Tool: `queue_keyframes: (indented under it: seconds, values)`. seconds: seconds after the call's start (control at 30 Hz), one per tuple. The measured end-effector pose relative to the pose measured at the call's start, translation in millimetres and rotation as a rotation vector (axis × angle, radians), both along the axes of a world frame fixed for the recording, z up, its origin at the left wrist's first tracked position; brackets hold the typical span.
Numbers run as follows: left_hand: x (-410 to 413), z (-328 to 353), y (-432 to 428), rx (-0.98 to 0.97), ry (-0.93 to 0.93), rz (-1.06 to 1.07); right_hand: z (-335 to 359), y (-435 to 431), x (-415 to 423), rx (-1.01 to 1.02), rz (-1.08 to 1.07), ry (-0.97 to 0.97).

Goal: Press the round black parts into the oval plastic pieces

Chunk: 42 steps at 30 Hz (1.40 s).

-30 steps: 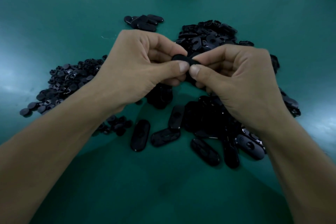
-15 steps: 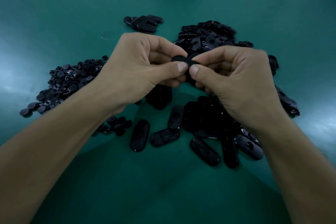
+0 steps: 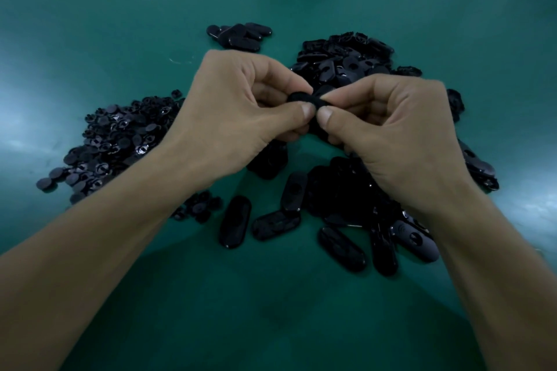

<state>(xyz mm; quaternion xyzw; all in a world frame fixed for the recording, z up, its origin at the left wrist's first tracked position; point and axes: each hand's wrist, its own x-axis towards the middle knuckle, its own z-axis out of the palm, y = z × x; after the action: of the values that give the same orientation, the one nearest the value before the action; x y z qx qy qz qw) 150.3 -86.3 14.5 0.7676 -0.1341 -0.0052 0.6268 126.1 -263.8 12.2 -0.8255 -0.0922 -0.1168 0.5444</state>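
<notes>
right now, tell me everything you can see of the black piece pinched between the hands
The black piece is mostly hidden: only a dark, matte, plastic-looking rounded edge shows above the thumbs, and a sliver below them. The left hand and right hand both pinch it, thumbs side by side on its near face, holding it above the green table. Its full shape cannot be told.

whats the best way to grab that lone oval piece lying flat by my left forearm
Come from straight above and pinch the oval piece across its narrow width, mid-length on the two long sides. It lies flat on the green table, long axis pointing away from you; the rounded ends would likely slip. A second oval sits close on its right.
</notes>
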Motion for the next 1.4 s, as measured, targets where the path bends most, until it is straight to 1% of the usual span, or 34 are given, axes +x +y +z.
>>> queue_keyframes:
  seconds: [0.2, 0.27, 0.4, 0.53, 0.6, 0.77, 0.9, 1.07, 1.27, 1.4]
  values:
    - [7, -3, 5, 0.056, -0.04, 0.019, -1, 1, 1, 0.015, -0.005, 0.017]
    - [11, -4, 8, 0.063, -0.054, 0.041, -4, 4, 2, -0.008, -0.025, 0.023]
    - [28, -3, 19, 0.015, -0.062, 0.197, -9, 9, -1, -0.165, -0.101, -0.065]
    - [62, 3, 38, -0.037, -0.031, 0.346, -10, 10, -5, -0.285, -0.118, -0.108]
    - [81, 2, 43, 0.009, -0.009, 0.412, -10, 11, -6, -0.348, -0.103, -0.116]
    - [118, -5, 42, 0.211, -0.02, 0.509, -11, 16, -9, -0.508, -0.004, -0.078]
    - [127, -10, 36, 0.383, -0.06, 0.507, -10, 20, -11, -0.564, 0.057, -0.055]
    - [130, -13, 35, 0.495, -0.072, 0.506, -10, 20, -11, -0.609, 0.049, -0.053]
    - [114, -6, 27, 0.471, -0.147, 0.541, -11, 23, -11, -0.611, 0.015, -0.048]
    - [82, 1, 20, 0.448, -0.185, 0.397, -11, 25, -11, -0.639, 0.009, -0.042]
